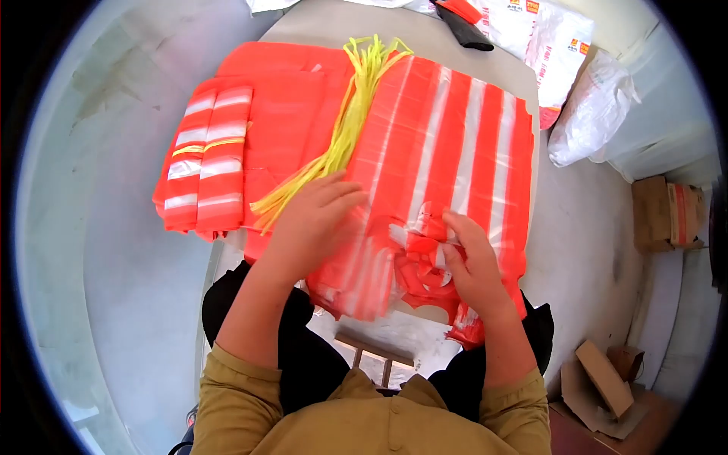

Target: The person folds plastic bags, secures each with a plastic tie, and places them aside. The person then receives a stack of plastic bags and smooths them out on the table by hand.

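A stack of red-and-white striped plastic bags [470, 144] lies in front of me, its near end crumpled. My right hand [474, 269] pinches a bunched bit of striped plastic [428, 246] near that end. My left hand [315, 220], blurred, is over the left side of the stack; its fingers look spread over the plastic. Between the striped stack and a plain red pile [284, 106] runs a bundle of yellow strips [353, 125], its lower end beside my left hand. Two folded striped bundles [208, 159], with yellow ties around them, rest on the red pile.
The pale table [303, 24] holds the piles. Beyond it are white printed sacks [561, 53], a black and red item [462, 26] and a white plastic bag [595, 110]. Cardboard boxes [660, 216] stand at right, with flattened cardboard [603, 387] lower down.
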A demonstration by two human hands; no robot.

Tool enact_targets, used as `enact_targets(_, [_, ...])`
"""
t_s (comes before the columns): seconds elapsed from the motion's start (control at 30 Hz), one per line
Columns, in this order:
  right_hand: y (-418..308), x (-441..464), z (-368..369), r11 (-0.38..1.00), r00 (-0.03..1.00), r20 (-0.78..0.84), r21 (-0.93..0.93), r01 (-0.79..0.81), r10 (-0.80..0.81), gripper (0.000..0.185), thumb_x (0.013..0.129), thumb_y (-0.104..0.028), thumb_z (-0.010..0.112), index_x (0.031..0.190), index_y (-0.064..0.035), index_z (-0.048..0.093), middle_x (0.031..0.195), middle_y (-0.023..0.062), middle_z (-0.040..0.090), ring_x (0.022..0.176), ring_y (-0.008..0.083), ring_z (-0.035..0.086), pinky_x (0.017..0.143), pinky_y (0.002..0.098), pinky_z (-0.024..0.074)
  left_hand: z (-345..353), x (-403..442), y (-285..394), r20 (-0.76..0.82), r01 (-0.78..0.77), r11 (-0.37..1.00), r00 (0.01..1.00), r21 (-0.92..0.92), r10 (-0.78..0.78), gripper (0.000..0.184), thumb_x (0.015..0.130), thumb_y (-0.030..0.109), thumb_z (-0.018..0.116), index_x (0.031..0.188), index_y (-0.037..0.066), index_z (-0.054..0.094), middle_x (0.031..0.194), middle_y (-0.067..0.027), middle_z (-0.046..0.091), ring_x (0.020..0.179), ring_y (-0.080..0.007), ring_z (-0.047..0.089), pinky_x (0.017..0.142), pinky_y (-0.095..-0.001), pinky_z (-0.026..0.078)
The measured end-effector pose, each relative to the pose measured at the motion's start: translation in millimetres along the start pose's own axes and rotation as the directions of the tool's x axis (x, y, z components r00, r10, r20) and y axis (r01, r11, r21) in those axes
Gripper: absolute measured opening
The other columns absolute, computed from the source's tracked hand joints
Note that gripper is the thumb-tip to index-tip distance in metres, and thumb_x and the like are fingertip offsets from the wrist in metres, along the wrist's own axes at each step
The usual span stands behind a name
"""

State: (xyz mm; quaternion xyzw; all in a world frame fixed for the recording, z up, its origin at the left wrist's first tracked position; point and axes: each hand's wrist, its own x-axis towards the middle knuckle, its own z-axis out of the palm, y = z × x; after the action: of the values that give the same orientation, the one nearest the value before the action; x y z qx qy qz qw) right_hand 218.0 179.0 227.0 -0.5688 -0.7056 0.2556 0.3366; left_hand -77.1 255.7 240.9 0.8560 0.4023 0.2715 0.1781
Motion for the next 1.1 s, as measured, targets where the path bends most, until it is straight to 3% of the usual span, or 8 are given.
enact_targets(0.13, [6, 0, 3, 0.992, 0.999, -0.010, -0.121, 0.037, -0.038, 0.048, 0.096, -0.007, 0.059, 0.142, 0.0025, 0.051, 0.144, 0.0235, 0.055, 0.137, 0.0441, 0.047, 0.116, 0.0496, 0.0365, 25, 12, 22, 0.085, -0.064, 0.997, 0.995, 0.053, 0.060, 0.041, 0.080, 0.012, 0.080, 0.120, 0.008, 0.070, 0.135, -0.0120, 0.064, 0.139, -0.0370, 0.051, 0.112, -0.0503, 0.045])
enact_targets(0.27, [7, 2, 0, 0.988, 0.999, 0.021, -0.150, 0.042, -0.039, 0.046, 0.096, -0.007, 0.058, 0.141, 0.0035, 0.052, 0.145, 0.0243, 0.055, 0.137, 0.0449, 0.047, 0.115, 0.0500, 0.0376, 51, 17, 43, 0.127, -0.141, 0.990, 0.982, 0.013, 0.138, 0.039, 0.081, 0.016, 0.080, 0.117, 0.009, 0.070, 0.141, -0.0124, 0.059, 0.143, -0.0392, 0.045, 0.114, -0.0565, 0.040])
enact_targets(0.47, [15, 0, 0, 0.977, 0.998, -0.018, -0.206, 0.055, -0.059, 0.046, 0.096, -0.006, 0.058, 0.141, 0.0028, 0.052, 0.142, 0.0245, 0.055, 0.135, 0.0450, 0.047, 0.115, 0.0510, 0.0380, 57, 19, 64, 0.247, -0.174, 0.980, 0.949, -0.101, 0.194, 0.037, 0.081, 0.018, 0.079, 0.115, 0.010, 0.070, 0.137, -0.0116, 0.062, 0.142, -0.0404, 0.046, 0.111, -0.0562, 0.042])
enact_targets(0.57, [19, 4, -1, 0.982, 0.999, -0.028, -0.190, 0.022, -0.028, 0.050, 0.095, -0.004, 0.058, 0.143, 0.0015, 0.050, 0.144, 0.0235, 0.054, 0.137, 0.0437, 0.046, 0.116, 0.0498, 0.0376, 61, 19, 62, 0.309, -0.168, 0.946, 0.917, -0.276, 0.253, 0.031, 0.083, 0.019, 0.079, 0.111, 0.009, 0.072, 0.124, -0.0107, 0.069, 0.133, -0.0381, 0.055, 0.105, -0.0524, 0.048])
enact_targets(0.67, [17, 10, 1, 0.976, 1.000, 0.016, -0.216, -0.019, 0.023, 0.054, 0.095, -0.002, 0.060, 0.147, -0.0006, 0.048, 0.147, 0.0209, 0.052, 0.141, 0.0410, 0.044, 0.117, 0.0475, 0.0369, 55, 17, 70, 0.455, -0.057, 0.959, 0.871, -0.279, 0.184, 0.026, 0.083, 0.020, 0.079, 0.106, 0.007, 0.073, 0.111, -0.0114, 0.073, 0.121, -0.0351, 0.064, 0.097, -0.0473, 0.053])
enact_targets(0.77, [17, 14, 5, 0.969, 0.999, 0.035, -0.247, 0.019, -0.011, 0.055, 0.094, -0.002, 0.060, 0.147, -0.0003, 0.047, 0.146, 0.0215, 0.053, 0.140, 0.0412, 0.044, 0.116, 0.0474, 0.0373, 51, 15, 74, 0.516, -0.007, 0.966, 0.845, -0.258, 0.144, 0.021, 0.089, 0.029, 0.068, 0.092, 0.008, 0.070, 0.105, -0.0085, 0.067, 0.100, -0.0277, 0.068, 0.083, -0.0443, 0.055])
enact_targets(0.87, [14, 16, 5, 0.973, 0.998, 0.060, -0.228, 0.036, -0.023, 0.056, 0.094, -0.003, 0.060, 0.148, -0.0004, 0.047, 0.146, 0.0219, 0.053, 0.139, 0.0413, 0.044, 0.116, 0.0474, 0.0375, 51, 14, 73, 0.481, -0.030, 0.955, 0.859, -0.295, 0.176, 0.023, 0.084, 0.022, 0.078, 0.102, 0.008, 0.075, 0.112, -0.0161, 0.073, 0.111, -0.0346, 0.069, 0.091, -0.0449, 0.055])
enact_targets(1.1, [10, 18, 5, 0.978, 0.999, 0.032, -0.204, 0.036, -0.030, 0.058, 0.093, -0.003, 0.062, 0.149, 0.0001, 0.046, 0.141, 0.0216, 0.056, 0.131, 0.0408, 0.050, 0.113, 0.0474, 0.0404, 47, 16, 74, 0.471, -0.038, 0.949, 0.861, -0.314, 0.190, 0.023, 0.086, 0.024, 0.075, 0.105, 0.010, 0.075, 0.108, -0.0132, 0.072, 0.101, -0.0322, 0.070, 0.085, -0.0440, 0.055])
